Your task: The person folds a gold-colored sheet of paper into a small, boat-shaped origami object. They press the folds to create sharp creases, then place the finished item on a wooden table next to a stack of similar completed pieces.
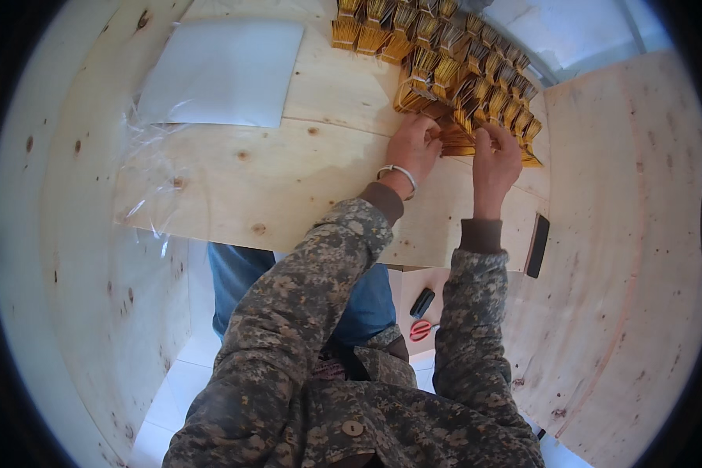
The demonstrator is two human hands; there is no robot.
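Flanking the front yellow-brown bundles [459, 143] — left hand [415, 150] and right hand [497, 162], fingers [505, 136] curled close; whether pinching, I cannot tell.

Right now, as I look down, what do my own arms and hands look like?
Your left sleeve and right sleeve are a mottled camouflage print in dark brown, grey and tan, ending in plain brown cuffs. Your left hand and right hand are ungloved; a slim silver-coloured bangle circles the left wrist.
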